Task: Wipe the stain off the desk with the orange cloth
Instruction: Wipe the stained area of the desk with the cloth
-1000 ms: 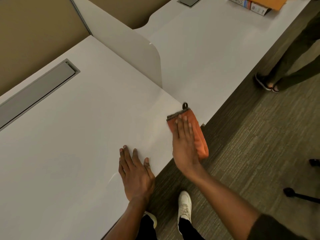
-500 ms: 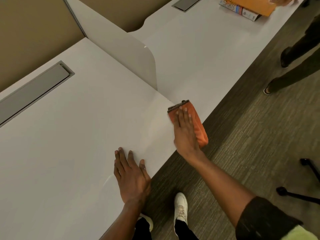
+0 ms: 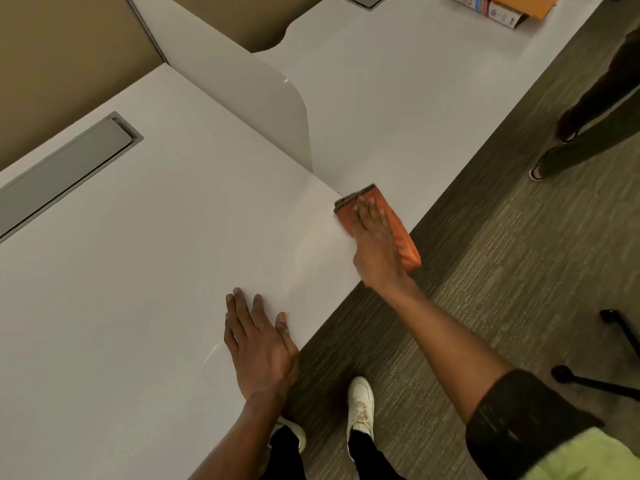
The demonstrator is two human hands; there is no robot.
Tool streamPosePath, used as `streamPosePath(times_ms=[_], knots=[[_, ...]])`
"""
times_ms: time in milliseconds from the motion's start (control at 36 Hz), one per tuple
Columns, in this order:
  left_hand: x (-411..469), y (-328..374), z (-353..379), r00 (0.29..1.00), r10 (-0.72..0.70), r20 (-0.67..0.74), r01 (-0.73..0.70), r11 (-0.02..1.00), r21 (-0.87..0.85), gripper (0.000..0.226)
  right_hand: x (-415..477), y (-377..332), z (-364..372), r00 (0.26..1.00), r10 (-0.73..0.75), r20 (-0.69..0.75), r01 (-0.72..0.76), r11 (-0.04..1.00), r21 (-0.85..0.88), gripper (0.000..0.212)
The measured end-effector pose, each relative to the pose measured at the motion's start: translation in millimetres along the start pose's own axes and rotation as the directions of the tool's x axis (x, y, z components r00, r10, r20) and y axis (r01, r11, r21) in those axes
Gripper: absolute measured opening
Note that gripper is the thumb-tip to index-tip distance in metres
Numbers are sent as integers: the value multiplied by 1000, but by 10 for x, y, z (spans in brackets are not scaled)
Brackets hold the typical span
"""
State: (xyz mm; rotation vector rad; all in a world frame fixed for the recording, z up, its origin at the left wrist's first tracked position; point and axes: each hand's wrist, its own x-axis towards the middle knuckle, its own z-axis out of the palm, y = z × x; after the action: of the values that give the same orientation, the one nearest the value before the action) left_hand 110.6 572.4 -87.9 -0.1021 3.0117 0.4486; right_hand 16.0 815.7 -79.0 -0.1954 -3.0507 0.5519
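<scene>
My right hand (image 3: 375, 242) presses flat on the folded orange cloth (image 3: 398, 225), which lies at the front edge of the white desk (image 3: 156, 254), just in front of the divider's end. The cloth's near corner hangs past the edge. A faint pale smear (image 3: 313, 242) shows on the desk just left of the cloth. My left hand (image 3: 259, 344) rests palm down on the desk near its front edge, fingers spread, holding nothing.
A white divider panel (image 3: 249, 98) stands between this desk and the neighbouring one (image 3: 398, 81). A grey cable flap (image 3: 65, 164) sits at the back left. A book and an orange folder (image 3: 498, 8) lie far right. Another person's legs (image 3: 588, 126) stand on the carpet.
My right hand has slid the cloth away from me along the desk's front edge towards the divider's end. The left hand has stayed flat on the desk. The other person has stepped.
</scene>
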Motion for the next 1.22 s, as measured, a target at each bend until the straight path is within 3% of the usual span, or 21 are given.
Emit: streamPosePath(times_ms=[333, 556, 694, 833, 944, 1222], knots=[[9, -9, 16, 1000, -4, -4, 4, 1000, 12, 59, -961, -295, 215, 991, -127, -52, 133, 979, 156, 104], [17, -22, 43, 1000, 5, -15, -5, 1000, 25, 58, -182, 148, 46, 988, -131, -76, 138, 986, 91, 79], [3, -12, 23, 1000, -3, -6, 3, 1000, 10, 59, -27, 150, 51, 992, -93, -88, 103, 988, 116, 80], [6, -14, 8, 1000, 4, -11, -4, 1000, 6, 59, -584, -2, 175, 965, -249, -79, 259, 950, 173, 85], [9, -21, 31, 1000, -6, -6, 6, 1000, 10, 59, -870, 24, 167, 929, -369, -37, 367, 902, 228, 75], [6, -12, 51, 1000, -2, -24, 2, 1000, 25, 63, 164, 387, -48, 903, -429, 18, 421, 892, 165, 67]])
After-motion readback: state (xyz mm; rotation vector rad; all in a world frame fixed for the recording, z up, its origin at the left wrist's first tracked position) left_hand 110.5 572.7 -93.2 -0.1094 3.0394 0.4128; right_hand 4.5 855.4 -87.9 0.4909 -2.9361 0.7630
